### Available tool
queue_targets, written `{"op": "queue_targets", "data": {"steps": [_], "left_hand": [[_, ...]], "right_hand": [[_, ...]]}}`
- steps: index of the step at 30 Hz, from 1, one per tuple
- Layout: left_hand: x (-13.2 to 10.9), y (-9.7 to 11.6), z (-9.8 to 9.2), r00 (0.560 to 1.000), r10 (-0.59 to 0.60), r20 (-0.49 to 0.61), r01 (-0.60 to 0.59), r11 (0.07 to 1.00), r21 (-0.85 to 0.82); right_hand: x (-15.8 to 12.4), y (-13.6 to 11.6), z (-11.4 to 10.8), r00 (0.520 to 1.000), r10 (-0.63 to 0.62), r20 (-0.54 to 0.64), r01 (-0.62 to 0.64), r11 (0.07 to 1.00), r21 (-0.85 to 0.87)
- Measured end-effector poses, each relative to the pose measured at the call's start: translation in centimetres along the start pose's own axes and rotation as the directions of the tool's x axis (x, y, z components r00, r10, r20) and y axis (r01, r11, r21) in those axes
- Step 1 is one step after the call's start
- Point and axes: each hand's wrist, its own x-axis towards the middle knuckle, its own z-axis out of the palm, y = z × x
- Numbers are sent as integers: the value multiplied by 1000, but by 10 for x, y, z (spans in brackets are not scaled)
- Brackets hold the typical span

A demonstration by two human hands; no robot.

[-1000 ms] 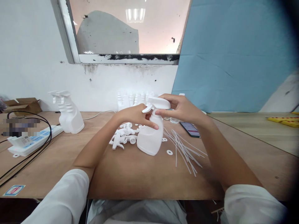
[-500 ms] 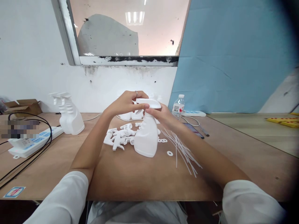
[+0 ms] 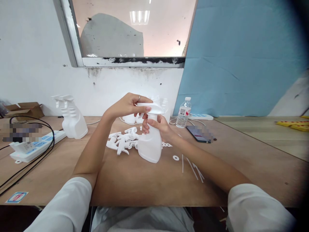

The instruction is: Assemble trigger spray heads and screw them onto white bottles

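A white spray bottle [image 3: 150,146] stands on the table in front of me, with a white trigger sprayer head [image 3: 155,108] at its top. My left hand [image 3: 131,104] is closed on the sprayer head, its thumb along the near side and its fingers over the top and behind. Lower down, my right hand [image 3: 159,126] wraps round the bottle's neck, thumb in front. Left of the bottle lies a pile of loose white trigger heads [image 3: 124,140]. To its right are a white ring washer [image 3: 176,158] and thin white tubes [image 3: 195,169], partly hidden by my right forearm.
Two white spray bottles [image 3: 73,120] stand at the left, beside a power strip [image 3: 38,146] with black cables. More white bottles [image 3: 130,119] are behind my hands. A water bottle [image 3: 183,112], a phone [image 3: 198,134] and another power strip [image 3: 201,117] sit at the back right.
My right hand has moved down from the sprayer head to the bottle's neck. My left hand stays on the head, which has shifted slightly left and turned a little.
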Motion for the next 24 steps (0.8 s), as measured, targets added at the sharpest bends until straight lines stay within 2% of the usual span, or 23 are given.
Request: {"op": "queue_targets", "data": {"steps": [3,7,11,14,24], "left_hand": [[0,1,0,1000,6,13,-7,1000,13],[2,-1,0,1000,-13,1,13,1000,27],[3,-2,1,1000,-2,14,2,1000,22],[3,-2,1,1000,-2,8,2,1000,16],[4,-9,4,997,-64,-34,66,996,57]], "right_hand": [[0,-1,1,999,2,45,-3,999,37],[1,-5,3,1000,23,0,-23,1000,-18],[2,-7,3,997,40,65,-41,999,15],[1,-7,3,998,42,50,-42,999,-3],[2,-7,1,997,42,67,-44,999,15]]}}
